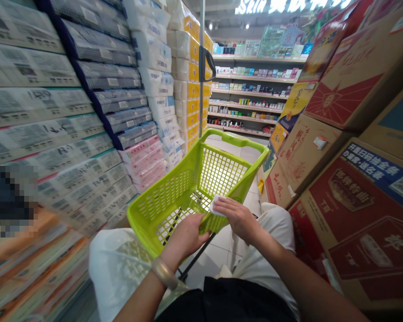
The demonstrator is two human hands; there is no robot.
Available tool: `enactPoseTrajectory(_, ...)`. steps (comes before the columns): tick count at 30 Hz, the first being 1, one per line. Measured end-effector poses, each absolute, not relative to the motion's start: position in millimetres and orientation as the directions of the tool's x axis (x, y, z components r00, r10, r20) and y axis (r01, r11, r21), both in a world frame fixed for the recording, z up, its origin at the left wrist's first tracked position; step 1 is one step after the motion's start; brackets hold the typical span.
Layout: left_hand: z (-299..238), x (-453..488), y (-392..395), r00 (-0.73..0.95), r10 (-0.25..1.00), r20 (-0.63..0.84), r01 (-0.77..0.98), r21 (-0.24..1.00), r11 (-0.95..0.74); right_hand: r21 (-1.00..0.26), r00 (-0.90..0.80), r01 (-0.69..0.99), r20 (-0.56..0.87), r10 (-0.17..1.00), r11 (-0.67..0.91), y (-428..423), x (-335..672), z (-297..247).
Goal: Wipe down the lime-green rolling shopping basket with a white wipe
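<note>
A lime-green plastic shopping basket with grid-like holes stands between my knees, on a dark wheeled frame. My left hand, with a gold-coloured bangle at the wrist, is closed over its near rim. My right hand presses a white cloth against the basket's right-hand wall near that corner. The cloth is folded small, and the fingers cover part of it. Through the holes in the basket floor the pale tiles show.
Stacks of wrapped tissue packs line the left side. Red and brown cartons rise close on the right. A metal pole with a dark handle stands behind the basket. Shelves of cosmetics fill the aisle's far end.
</note>
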State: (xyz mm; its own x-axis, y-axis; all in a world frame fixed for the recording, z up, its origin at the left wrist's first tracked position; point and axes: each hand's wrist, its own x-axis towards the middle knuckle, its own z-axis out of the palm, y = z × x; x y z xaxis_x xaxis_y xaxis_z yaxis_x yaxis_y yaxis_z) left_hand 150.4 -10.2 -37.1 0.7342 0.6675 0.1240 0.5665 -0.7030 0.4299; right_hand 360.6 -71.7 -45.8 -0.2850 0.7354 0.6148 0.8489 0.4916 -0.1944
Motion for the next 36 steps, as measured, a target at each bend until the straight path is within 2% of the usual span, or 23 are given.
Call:
enactPoseTrajectory(2,-36,150,-11,0.732,0.668,0.134,0.566,0.426,-0.706,-0.209,-0.185,0.894,0.634,0.751,0.396,-70,366,-44)
enactPoseTrajectory(4,-35,150,-11,0.731,0.669,0.135,0.567,0.424,-0.706,-0.218,-0.154,0.904,0.636,0.757,0.367,-69,367,-43)
enactPoseTrajectory(9,-36,150,-8,0.74,0.658,0.137,0.555,0.429,-0.713,-0.193,-0.346,0.816,0.593,0.727,0.545,-70,359,-45)
enactPoseTrajectory(15,-38,149,-5,0.746,0.652,0.139,0.556,0.41,-0.723,-0.236,-0.114,0.911,0.644,0.756,0.338,-65,372,-43)
enactPoseTrajectory(19,-36,148,-1,0.751,0.645,0.141,0.544,0.42,-0.726,-0.22,-0.267,0.848,0.608,0.748,0.482,-68,361,-45)
enactPoseTrajectory(21,-35,146,2,0.761,0.634,0.142,0.532,0.422,-0.734,-0.21,-0.296,0.837,0.603,0.741,0.505,-68,360,-47)
enactPoseTrajectory(27,-37,138,17,0.785,0.604,0.136,0.522,0.379,-0.764,-0.263,-0.002,0.933,0.678,0.735,0.244,-60,388,-41)
enactPoseTrajectory(29,-38,137,21,0.787,0.604,0.129,0.532,0.355,-0.769,-0.284,0.054,0.938,0.688,0.724,0.2,-57,386,-41)
enactPoseTrajectory(34,-39,134,28,0.788,0.604,0.122,0.542,0.329,-0.774,-0.262,-0.162,0.878,0.627,0.762,0.402,-55,364,-44)
enactPoseTrajectory(36,-38,132,30,0.791,0.599,0.122,0.54,0.322,-0.778,-0.264,-0.143,0.884,0.633,0.761,0.386,-54,369,-44)
